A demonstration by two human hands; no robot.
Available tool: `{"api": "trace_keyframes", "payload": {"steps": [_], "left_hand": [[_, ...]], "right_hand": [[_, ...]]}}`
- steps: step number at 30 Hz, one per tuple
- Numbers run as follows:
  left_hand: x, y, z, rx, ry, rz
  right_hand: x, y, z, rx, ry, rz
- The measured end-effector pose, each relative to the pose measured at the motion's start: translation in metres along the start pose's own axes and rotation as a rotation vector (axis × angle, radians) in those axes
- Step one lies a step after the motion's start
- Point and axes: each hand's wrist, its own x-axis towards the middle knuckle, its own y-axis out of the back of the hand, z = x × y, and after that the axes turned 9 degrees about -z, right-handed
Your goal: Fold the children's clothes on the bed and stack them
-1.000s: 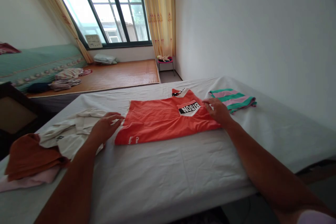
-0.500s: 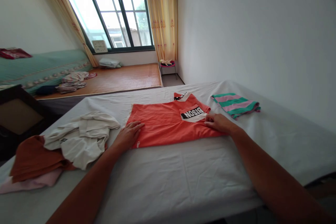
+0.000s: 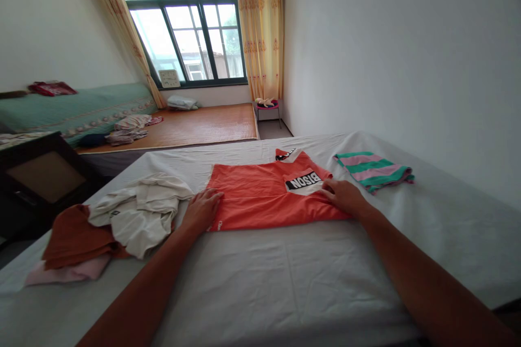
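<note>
The orange shirt (image 3: 252,195) lay across the white sheet (image 3: 280,282), nearer the sheet's far edge than its near edge; your left hand (image 3: 202,207) rested on the shirt's hem end, fingers extended and close together, with no grip showing; your right hand (image 3: 344,196) was half curled beside the printed panel (image 3: 303,182), and whether it pinched any fabric could not be told; wrinkles ran between the two, so an uneven pull could have deepened them or skewed the shirt; the loosely heaped cream garment (image 3: 142,203) lay towards the sheet's left edge, close to your left forearm, so a wide sweep might have dragged it, and the rust garment (image 3: 77,236) beside it, over that edge.
</note>
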Motion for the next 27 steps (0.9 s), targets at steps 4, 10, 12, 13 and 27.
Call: {"api": "trace_keyframes", "payload": {"steps": [4,10,12,13,27], "left_hand": [[-0.001,0.004,0.026,0.013,-0.164,0.091],[-0.002,-0.004,0.056,-0.102,-0.211,-0.185],[-0.002,-0.006,0.054,-0.1,-0.182,-0.238],[-0.003,-0.006,0.051,-0.094,-0.172,-0.245],[-0.001,-0.014,-0.015,0.065,0.045,-0.138]], "right_hand": [[0.006,-0.019,-0.025,0.079,0.263,0.146],[0.019,-0.057,-0.024,-0.031,0.326,-0.076],[0.023,-0.061,-0.011,-0.068,0.27,-0.079],[0.025,-0.061,-0.005,-0.081,0.243,-0.075],[0.034,-0.062,0.029,-0.162,0.001,-0.044]]}}
